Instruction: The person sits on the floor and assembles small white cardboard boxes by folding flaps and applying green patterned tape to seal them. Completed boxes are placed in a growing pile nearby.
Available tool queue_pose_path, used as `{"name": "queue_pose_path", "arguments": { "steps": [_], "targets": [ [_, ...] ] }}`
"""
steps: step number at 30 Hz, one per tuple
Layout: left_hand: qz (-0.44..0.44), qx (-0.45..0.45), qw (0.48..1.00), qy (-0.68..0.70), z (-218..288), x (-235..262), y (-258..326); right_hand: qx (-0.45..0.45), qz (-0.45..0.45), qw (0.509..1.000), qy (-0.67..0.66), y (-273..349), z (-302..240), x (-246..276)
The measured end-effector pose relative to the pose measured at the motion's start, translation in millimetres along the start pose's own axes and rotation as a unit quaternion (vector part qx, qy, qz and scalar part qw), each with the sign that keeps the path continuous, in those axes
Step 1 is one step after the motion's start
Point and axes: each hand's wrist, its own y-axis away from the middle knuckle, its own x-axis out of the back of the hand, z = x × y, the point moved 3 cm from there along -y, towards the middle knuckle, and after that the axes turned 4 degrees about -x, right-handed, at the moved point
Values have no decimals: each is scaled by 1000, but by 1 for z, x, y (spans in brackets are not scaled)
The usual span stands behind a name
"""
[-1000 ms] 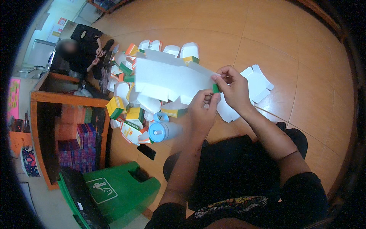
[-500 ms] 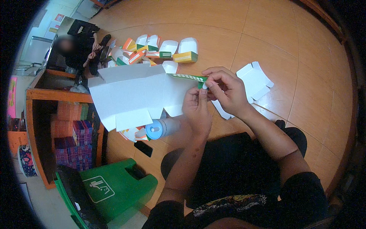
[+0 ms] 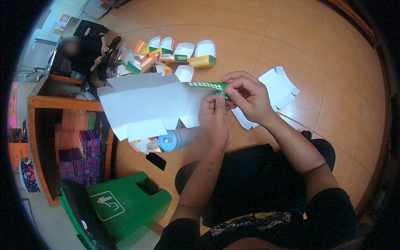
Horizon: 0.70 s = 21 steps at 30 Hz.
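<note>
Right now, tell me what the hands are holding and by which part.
A white carton blank, held at its right end: the right hand grips the tip of the green checkered flap, the left hand just below it.

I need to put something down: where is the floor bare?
The orange tiled floor is bare beyond the white-lined cardboard boxes and right of the loose white cardboard blank. It's crowded leftward, around the held white cardboard sheet, blue-lidded tumbler and green plastic bin.

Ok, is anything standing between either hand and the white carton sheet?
Nothing visible is: the left hand and right hand both hold the carton sheet directly, near its green checkered flap.
</note>
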Motion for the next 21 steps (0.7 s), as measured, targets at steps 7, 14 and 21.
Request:
{"name": "queue_pose_path", "arguments": {
  "steps": [7,14,21],
  "targets": [
    [-9,15,1000,3,4,2,1,16,-66,998,16,-5,11,2],
    [-24,5,997,-78,10,-1,-7,-67,-41,987,-137,-2,13,0],
    [-31,-11,996,-83,8,5,-3,-35,-40,994,-96,-1,16,-3]
  ]
}}
